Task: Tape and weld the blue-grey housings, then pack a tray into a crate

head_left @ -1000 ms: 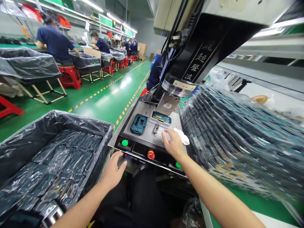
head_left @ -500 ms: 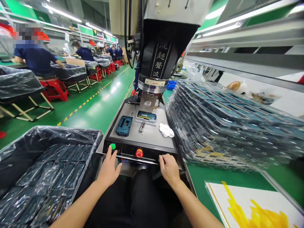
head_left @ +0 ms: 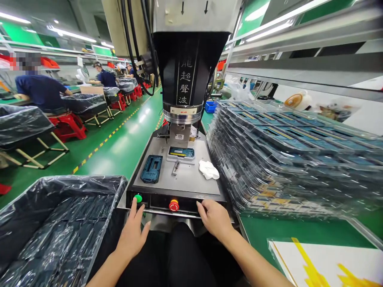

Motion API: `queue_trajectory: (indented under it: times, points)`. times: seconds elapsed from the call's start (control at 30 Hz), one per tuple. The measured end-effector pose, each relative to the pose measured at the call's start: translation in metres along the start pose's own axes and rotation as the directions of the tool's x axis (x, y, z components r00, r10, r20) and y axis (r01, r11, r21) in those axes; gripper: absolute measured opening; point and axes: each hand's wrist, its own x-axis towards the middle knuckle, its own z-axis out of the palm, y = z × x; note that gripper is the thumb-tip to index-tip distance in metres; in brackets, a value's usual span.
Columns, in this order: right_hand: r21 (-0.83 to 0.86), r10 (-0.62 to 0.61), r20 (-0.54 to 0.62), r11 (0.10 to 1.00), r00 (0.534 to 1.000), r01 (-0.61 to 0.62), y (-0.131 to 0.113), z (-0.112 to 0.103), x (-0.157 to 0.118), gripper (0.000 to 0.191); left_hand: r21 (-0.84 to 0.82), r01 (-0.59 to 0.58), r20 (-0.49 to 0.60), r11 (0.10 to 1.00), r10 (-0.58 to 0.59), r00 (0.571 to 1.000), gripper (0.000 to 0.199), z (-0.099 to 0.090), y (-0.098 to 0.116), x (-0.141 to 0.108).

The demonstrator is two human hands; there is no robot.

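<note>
- Single head-worn camera, aimed forward and down along the person's forearms.
- Near field: the left hand (head_left: 131, 235) and right hand (head_left: 216, 218) at the front edge of the press machine (head_left: 176, 181).
- The welding head (head_left: 188, 71) fills the upper centre.
- Wide lens; the factory aisle recedes at left.
- No second view.

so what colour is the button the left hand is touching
Green: the button under the left hand fingertips, on the machine's front panel, seen in the head view.
</note>
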Motion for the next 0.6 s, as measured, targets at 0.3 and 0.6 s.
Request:
queue_trajectory:
  times: [0.3,0.6]
  points:
    - [0.098,-0.037,-0.066,0.994,0.997,0.044,0.005,0.016,-0.028,0.047,-0.016,-0.004,0.024,1.000,0.004,1.000,0.054,-0.011,-0.003,0.003]
    - [0.162,-0.084,-0.219,0.979,0.972,0.122,0.004,0.008,-0.025,0.052,0.004,0.165,-0.289,0.986,-0.157,0.944,0.052,-0.016,-0.038,0.014]
